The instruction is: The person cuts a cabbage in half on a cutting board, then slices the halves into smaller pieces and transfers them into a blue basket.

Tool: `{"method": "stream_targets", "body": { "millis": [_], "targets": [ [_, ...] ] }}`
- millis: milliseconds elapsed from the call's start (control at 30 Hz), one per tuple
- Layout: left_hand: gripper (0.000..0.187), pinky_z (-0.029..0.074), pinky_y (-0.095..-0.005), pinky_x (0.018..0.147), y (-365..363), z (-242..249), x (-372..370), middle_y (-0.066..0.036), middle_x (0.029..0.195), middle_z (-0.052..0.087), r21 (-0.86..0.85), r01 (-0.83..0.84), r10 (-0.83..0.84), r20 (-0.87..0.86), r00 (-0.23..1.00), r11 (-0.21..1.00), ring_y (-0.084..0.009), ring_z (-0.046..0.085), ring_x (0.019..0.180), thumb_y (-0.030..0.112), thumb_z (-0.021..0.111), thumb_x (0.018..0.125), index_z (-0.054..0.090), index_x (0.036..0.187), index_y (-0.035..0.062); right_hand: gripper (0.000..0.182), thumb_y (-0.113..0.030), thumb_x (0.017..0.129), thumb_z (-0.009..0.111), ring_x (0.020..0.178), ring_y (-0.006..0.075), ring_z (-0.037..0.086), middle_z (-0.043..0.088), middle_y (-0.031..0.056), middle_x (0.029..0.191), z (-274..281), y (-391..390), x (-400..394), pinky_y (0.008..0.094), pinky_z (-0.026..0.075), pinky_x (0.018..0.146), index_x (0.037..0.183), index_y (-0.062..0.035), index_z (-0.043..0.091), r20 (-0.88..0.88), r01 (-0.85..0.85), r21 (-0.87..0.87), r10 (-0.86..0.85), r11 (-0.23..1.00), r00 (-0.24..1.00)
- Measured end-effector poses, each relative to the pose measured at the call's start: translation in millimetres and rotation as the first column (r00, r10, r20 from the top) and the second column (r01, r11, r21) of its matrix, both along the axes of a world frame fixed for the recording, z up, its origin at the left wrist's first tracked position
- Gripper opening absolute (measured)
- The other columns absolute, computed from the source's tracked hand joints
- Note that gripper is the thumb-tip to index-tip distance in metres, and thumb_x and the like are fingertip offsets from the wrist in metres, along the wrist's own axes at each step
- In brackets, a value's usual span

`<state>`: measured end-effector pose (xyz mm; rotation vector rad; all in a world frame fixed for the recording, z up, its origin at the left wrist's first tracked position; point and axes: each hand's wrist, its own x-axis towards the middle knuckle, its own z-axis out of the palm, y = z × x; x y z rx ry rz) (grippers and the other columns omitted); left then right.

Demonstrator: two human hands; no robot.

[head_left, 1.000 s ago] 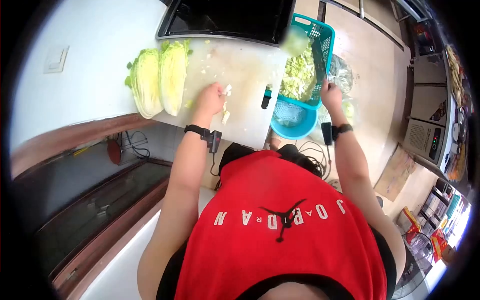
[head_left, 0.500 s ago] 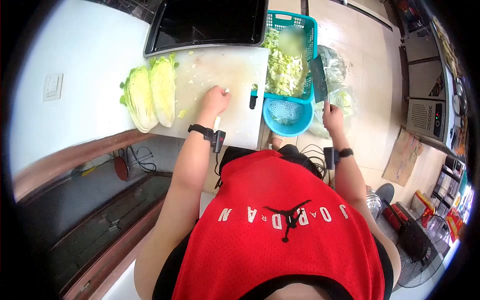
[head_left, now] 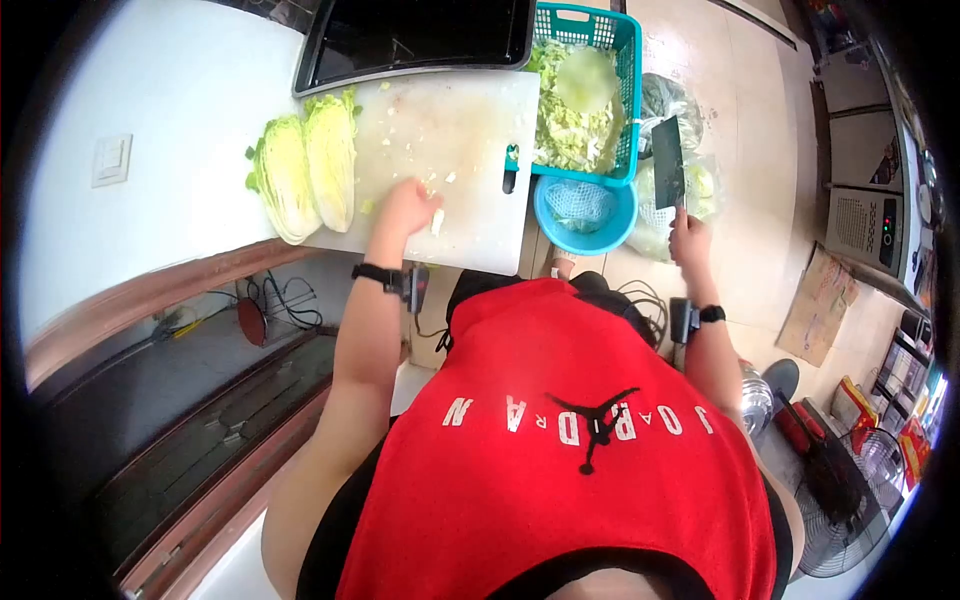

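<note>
In close on the left hand (head_left: 408, 208), with fingers (head_left: 426, 205) curled together low over the board (head_left: 460, 110), right beside pale scraps (head_left: 437, 222); hard to tell whether pinching any of them or merely touching. Across now to the right hand (head_left: 690, 240), with fingers wrapped snugly around the handle of the knife (head_left: 667, 165)! Holding the blade pointed forward, well apart from the board, just right of the basket (head_left: 628, 100) and in front of a clear bag (head_left: 703, 190).

Back to the board, and left of the left hand, spotting two cabbage halves (head_left: 330, 165) laid side by side, touching, with leafy ends toward the dark tray (head_left: 410, 45) at the far edge. Out to the right, seeing the basket well filled with chopped cabbage (head_left: 562, 135). Nearer the body, just below the basket, catching sight of the blue bowl (head_left: 588, 243), with white mesh inside. Farther out, over on the pale floor (head_left: 760, 120), noting a flat piece of cardboard (head_left: 818, 305), with a fan (head_left: 850, 500) beyond, down in the corner.
</note>
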<state>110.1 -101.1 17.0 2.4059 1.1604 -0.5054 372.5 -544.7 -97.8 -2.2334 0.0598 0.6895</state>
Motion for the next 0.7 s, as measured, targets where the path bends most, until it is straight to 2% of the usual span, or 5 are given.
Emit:
{"method": "stream_targets", "body": {
  "millis": [333,400,467,567,700],
  "targets": [
    [0.035,0.056,-0.0418,0.079,-48.1,-33.0,-3.5,-0.018,0.087,0.073,-0.060,-0.070,0.082,0.229,0.970,0.996,-0.0324,0.072,0.084,0.033,0.078,0.079,0.072,0.093,0.0008,0.053,-0.045,0.103,0.052,0.048,0.0182,0.060,0.063,0.0095,0.063,35.2,34.2,-4.9,0.0334,0.046,0.046,0.090,0.0026,0.070,-0.111,-0.051,0.029,0.054,0.998,0.992],
    [0.037,0.056,-0.0382,0.081,-37.4,-31.2,39.3,-0.016,0.096,0.075,-0.314,-0.061,0.182,0.375,0.909,0.947,-0.0279,0.071,0.085,0.031,0.077,0.084,0.071,0.104,0.0008,0.052,-0.045,0.103,0.052,0.048,0.0172,0.059,0.062,0.0083,0.062,34.1,34.4,-5.5,0.0323,0.045,0.045,0.091,0.0024,0.070,-0.084,-0.070,0.030,0.072,0.997,0.994],
    [0.030,0.054,-0.0307,0.077,-37.8,-31.7,86.6,-0.008,0.103,0.071,-0.392,0.002,0.276,0.652,0.706,0.920,-0.0131,0.064,0.086,0.022,0.068,0.097,0.065,0.116,-0.0005,0.047,-0.041,0.105,0.051,0.049,0.0145,0.057,0.060,0.0056,0.063,45.6,36.1,-7.8,0.0307,0.044,0.045,0.092,0.0017,0.068,-0.127,-0.027,0.113,0.041,0.993,0.991],
    [0.038,0.055,-0.0328,0.081,-40.6,20.4,121.2,-0.013,0.110,0.072,-0.358,-0.010,0.298,0.761,0.577,0.934,-0.0208,0.068,0.088,0.027,0.071,0.094,0.064,0.121,0.0004,0.041,-0.034,0.106,0.050,0.051,0.0120,0.054,0.059,0.0039,0.067,101.2,36.9,-11.7,0.0290,0.042,0.045,0.094,0.0016,0.065,-0.041,-0.027,0.287,0.040,0.958,0.998],
    [0.036,0.054,-0.0314,0.082,-16.0,35.9,95.6,-0.013,0.108,0.072,-0.293,-0.032,0.252,0.757,0.602,0.956,-0.0193,0.068,0.086,0.026,0.069,0.095,0.064,0.119,-0.0005,0.019,-0.017,0.105,0.051,0.059,0.0082,0.054,0.063,0.0066,0.084,240.5,59.0,-30.5,0.0237,0.040,0.050,0.111,0.0009,0.056,-0.072,-0.006,0.543,0.054,0.840,0.996]
  ]
}}
